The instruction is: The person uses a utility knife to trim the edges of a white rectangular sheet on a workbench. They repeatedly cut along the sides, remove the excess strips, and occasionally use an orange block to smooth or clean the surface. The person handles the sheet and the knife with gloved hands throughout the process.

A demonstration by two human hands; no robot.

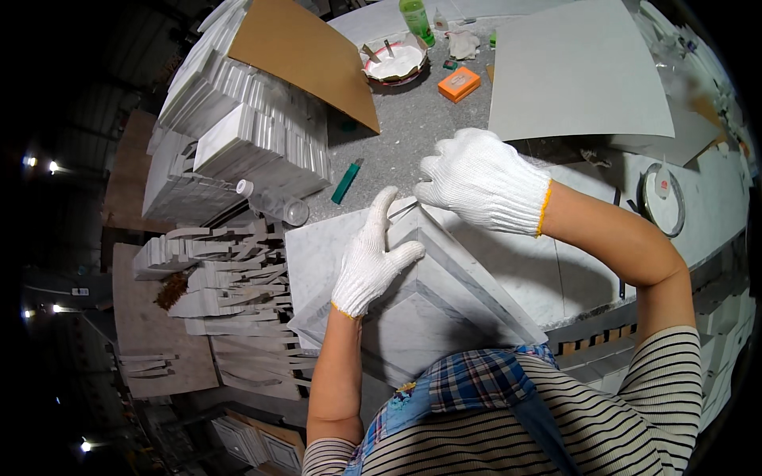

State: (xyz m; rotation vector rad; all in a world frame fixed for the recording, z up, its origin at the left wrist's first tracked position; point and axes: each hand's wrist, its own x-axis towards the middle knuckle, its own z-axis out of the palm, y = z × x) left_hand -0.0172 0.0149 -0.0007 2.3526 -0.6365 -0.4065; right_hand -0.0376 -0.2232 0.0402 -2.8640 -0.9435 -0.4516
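A square panel of white and grey marble strips [389,329] lies tilted in front of my body, its layered border meeting at a far corner. My left hand [367,266], in a white knit glove with a yellow cuff, rests on the panel beside that corner, index finger and thumb spread apart. Just right of the corner is my right hand [490,182], gloved the same way. Its fingers are curled closed, and whatever they might hold is hidden. A green utility knife [347,182] lies on the grey table beyond my left hand.
Stacked marble tiles [266,147] stand at the left under a brown board [305,55]. A clear bottle [278,206] lies beside them. Farther back are a bowl of white paste [397,62], an orange box [459,84] and a green bottle [416,20]. A tape roll [663,200] sits right.
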